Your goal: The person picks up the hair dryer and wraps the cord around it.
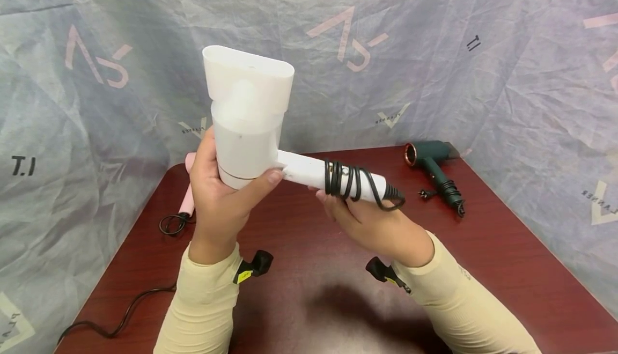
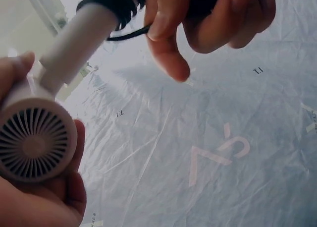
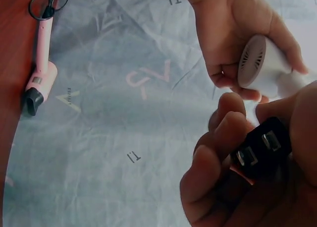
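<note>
Grey sheeting (image 1: pixel 434 75) backs a red-brown table (image 1: pixel 314 289); above its middle a white dryer (image 1: pixel 248 123) is held nozzle up, handle pointing right; the left hand (image 1: pixel 217 198) wraps the barrel, fingers and thumb curled round its rear end; the right hand (image 1: pixel 372 222) cups the handle from below, where black cord (image 1: pixel 347 182) is coiled, its fingers clamped on the plug (image 3: pixel 257 150); a green dryer (image 1: pixel 434 163) lies far right, a pink dryer (image 3: pixel 39 78) far left.
</note>
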Tool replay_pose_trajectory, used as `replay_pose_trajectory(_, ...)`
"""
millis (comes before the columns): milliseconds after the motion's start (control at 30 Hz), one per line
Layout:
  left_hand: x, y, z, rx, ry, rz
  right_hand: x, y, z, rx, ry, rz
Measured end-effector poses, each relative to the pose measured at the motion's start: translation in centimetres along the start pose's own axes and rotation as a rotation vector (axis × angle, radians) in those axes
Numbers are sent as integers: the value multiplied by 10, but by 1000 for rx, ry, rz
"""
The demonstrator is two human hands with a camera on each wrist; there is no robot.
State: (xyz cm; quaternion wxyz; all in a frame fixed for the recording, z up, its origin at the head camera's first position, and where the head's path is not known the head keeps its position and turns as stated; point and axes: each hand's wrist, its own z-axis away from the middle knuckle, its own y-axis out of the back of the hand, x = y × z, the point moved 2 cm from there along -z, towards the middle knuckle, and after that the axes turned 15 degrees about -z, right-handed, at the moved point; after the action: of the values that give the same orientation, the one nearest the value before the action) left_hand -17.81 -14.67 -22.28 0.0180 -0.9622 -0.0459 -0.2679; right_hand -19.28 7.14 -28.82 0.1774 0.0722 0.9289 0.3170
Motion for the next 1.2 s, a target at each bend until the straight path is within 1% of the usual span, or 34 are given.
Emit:
replay_pose_trajectory(33,0,-1,0,17,-8,-19,1,0,-1,-20,-42,-14)
replay_pose_trajectory(67,0,-2,0,33,-16,-40,1,0,-2,-45,-76,5)
replay_pose_trajectory(100,0,-3,0,47,-24,-59,2,0,-5,-3,-161,-116)
replay_pose_trajectory(133,0,-4,-1,60,-33,-78,2,0,-6,-16,-187,-96)
replay_pose_trajectory(233,-2,-6,-1,90,-59,-149,0,0,-7,-46,-244,-72)
replay_pose_trajectory(333,-3,-6,0,108,-77,-209,-2,1,-6,-52,-262,-60)
replay_pose_trajectory(433,-4,-6,1,116,-87,-270,-4,3,-6,-29,-254,-31)
replay_pose_trajectory(533,-3,-7,2,111,-98,-341,-6,5,-6,8,-245,30)
replay_pose_trajectory(700,0,-9,4,93,-118,-500,-7,9,-8,97,-227,106)
replay_pose_trajectory(833,0,-9,4,91,-135,-599,-5,11,-9,171,-212,97)
replay_pose_trajectory(967,-5,-6,4,89,-132,-644,-3,11,-9,233,-181,74)
replay_pose_trajectory(1100,-17,-2,4,61,-129,-672,-4,11,-10,280,-150,47)
replay_pose_trajectory(1200,-27,1,5,17,-133,-713,-4,12,-12,291,-118,35)
